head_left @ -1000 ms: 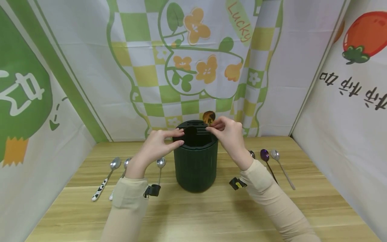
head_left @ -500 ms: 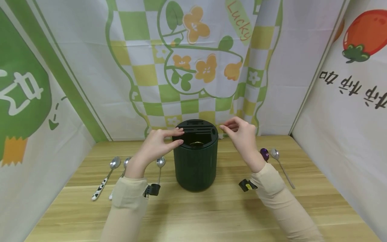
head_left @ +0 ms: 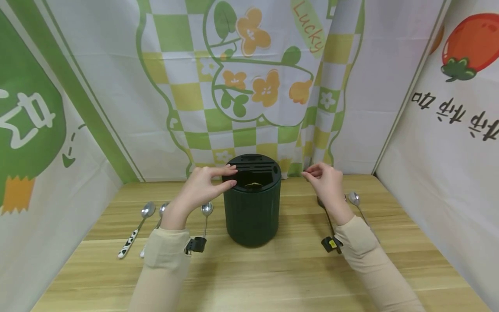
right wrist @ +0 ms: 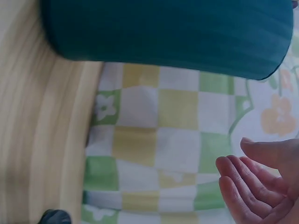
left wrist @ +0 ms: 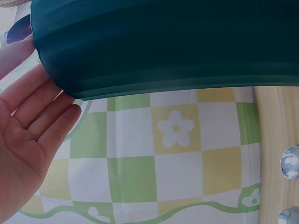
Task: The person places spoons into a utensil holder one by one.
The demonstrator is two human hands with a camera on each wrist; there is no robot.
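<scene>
A dark green cylindrical holder (head_left: 252, 216) stands upright on the table, its black slotted lid (head_left: 251, 162) having a wide opening at the front. Inside that opening shows the golden edge (head_left: 254, 185) of a spoon; the rest is hidden. My left hand (head_left: 205, 184) touches the left rim, thumb and fingers apart; in the left wrist view its straight fingers (left wrist: 49, 100) lie against the rim. Off to the right, my right hand (head_left: 325, 180) hovers with loosely bent fingers and nothing in them. Below it, a dark spoon (head_left: 326, 213) lies partly covered by the wrist.
Left of the holder lie several silver spoons, one with a black-and-white spotted handle (head_left: 128, 244) and one nearest the holder (head_left: 207, 209). A silver spoon (head_left: 354, 198) lies far right. A printed curtain (head_left: 257, 86) hangs behind the wooden table (head_left: 249, 277).
The right hand let go of the amber-and-black spoon, which dropped into the holder's opening. That hand then moved right, away from the rim. The left hand stayed at the rim.
</scene>
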